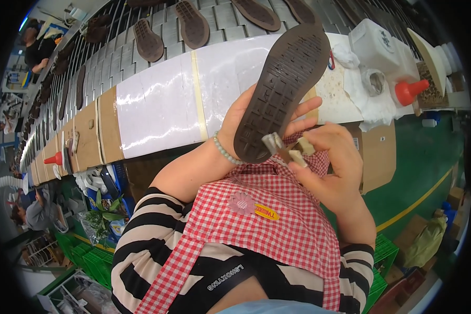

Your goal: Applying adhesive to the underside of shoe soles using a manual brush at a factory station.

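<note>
A dark brown shoe sole (282, 89) lies across my left hand (236, 119), its grooved, blocky tread facing up. The palm supports it from beneath, and the fingertips stick out past its right edge. Close to the rounded lower end of the sole is my right hand (336, 157), thumb and fingers pinched together. Between them sits a small tool with a greyish tip (273, 142) and a brownish middle; its kind is blurred. Pale yellowish wraps cover the thumb and finger ends. Whether the tip touches the sole I cannot tell.
Beyond the white-covered bench (157, 104) runs a slatted metal conveyor (167, 44) carrying several brown soles (192, 25). At the right stand a white jug (374, 44) and a red-nozzled bottle (411, 92). Another red nozzle (53, 158) is at the left. Green crates (97, 264) sit below.
</note>
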`<state>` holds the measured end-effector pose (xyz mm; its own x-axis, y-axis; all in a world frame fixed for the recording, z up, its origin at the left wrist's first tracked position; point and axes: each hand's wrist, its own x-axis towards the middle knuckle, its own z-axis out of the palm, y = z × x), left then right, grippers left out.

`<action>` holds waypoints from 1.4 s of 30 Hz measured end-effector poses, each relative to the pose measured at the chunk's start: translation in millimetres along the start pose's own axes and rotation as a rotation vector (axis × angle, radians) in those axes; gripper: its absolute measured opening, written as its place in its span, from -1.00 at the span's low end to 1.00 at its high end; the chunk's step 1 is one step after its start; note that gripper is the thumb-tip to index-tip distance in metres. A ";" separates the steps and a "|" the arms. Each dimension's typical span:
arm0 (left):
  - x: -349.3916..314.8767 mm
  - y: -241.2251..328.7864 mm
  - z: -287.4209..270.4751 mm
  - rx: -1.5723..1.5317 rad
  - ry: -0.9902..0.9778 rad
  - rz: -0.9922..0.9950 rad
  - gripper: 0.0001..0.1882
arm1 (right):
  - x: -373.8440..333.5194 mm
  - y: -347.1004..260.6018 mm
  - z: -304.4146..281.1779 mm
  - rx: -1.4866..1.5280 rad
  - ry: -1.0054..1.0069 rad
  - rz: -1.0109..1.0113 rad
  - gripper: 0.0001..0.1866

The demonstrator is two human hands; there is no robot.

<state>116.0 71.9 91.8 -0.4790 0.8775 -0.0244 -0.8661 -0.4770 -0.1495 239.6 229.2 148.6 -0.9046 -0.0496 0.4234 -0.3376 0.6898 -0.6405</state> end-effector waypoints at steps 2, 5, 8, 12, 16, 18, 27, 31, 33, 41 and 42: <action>-1.0 -0.2 -0.2 -0.009 0.010 0.003 -0.45 | 1.8 0.5 -1.7 -0.023 0.034 -0.006 -0.52; -0.1 -2.9 3.5 0.009 0.039 0.000 -0.45 | 1.5 -0.3 -2.7 -0.045 0.040 -0.024 -0.52; -2.4 -1.5 1.7 0.050 0.025 -0.017 -0.45 | 5.5 2.3 -3.6 -0.062 0.027 -0.048 -0.52; -4.4 -3.2 -1.3 0.192 -0.105 -0.011 -0.44 | 5.9 10.3 -5.7 -0.134 0.139 -0.014 -0.54; -4.9 -5.9 -0.3 0.221 -0.072 -0.001 -0.44 | 9.0 8.8 -8.0 -0.055 0.119 0.017 -0.55; -7.9 -6.5 1.5 0.063 -0.122 -0.038 -0.45 | 16.9 12.8 -13.6 -0.147 0.162 -0.067 -0.57; -8.9 -9.2 3.0 0.290 0.023 -0.006 -0.47 | 16.3 25.5 -18.1 -0.076 0.321 0.102 -0.57; -9.6 -10.0 4.7 0.249 -0.004 -0.016 -0.47 | 16.5 27.8 -24.6 -0.081 0.319 0.063 -0.58; -10.0 -8.0 2.8 0.264 0.008 -0.052 -0.46 | 16.7 27.9 -25.7 -0.119 0.277 0.048 -0.56; -11.8 -2.0 -0.1 0.159 -0.063 -0.164 -0.41 | 22.5 33.1 -40.2 -0.083 0.320 0.085 -0.56; -11.7 -0.7 -1.8 0.178 -0.089 -0.189 -0.40 | 23.6 37.5 -42.1 -0.158 0.316 0.068 -0.57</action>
<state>122.5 62.0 90.3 -0.3103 0.9476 0.0756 -0.9490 -0.3134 0.0329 216.5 284.3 161.6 -0.7899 0.2091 0.5766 -0.2127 0.7884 -0.5772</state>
